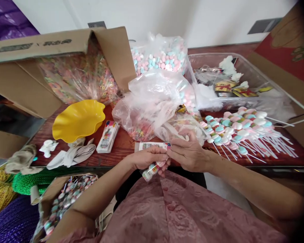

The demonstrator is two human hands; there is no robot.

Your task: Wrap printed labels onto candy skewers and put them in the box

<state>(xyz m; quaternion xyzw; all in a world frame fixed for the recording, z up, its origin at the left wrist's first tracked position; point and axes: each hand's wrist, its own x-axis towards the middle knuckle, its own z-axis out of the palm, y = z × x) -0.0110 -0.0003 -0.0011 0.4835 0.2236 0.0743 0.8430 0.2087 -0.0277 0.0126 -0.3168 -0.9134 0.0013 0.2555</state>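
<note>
My left hand (149, 158) is closed around a candy skewer in a clear printed wrapper (150, 172), held just off the table's front edge. The wrapped end tilts down to the left. At its other end the fingers of my right hand (191, 155) are pinched together, touching my left fingertips. What exactly lies between those right fingertips is partly hidden. Behind my hands a flat printed wrapper (154, 145) lies on the table. To the right rests a pile of marshmallow candy skewers (239, 126), their white sticks (271, 145) pointing toward the front right.
A stack of printed wrappers (107, 137) lies beside a yellow wavy bowl (78, 119) and cloth gloves (76, 153). Behind are candy-filled plastic bags (159, 60), a cardboard box (114, 50) and a clear bin (266, 91). Below left, another box (54, 194) holds candy skewers.
</note>
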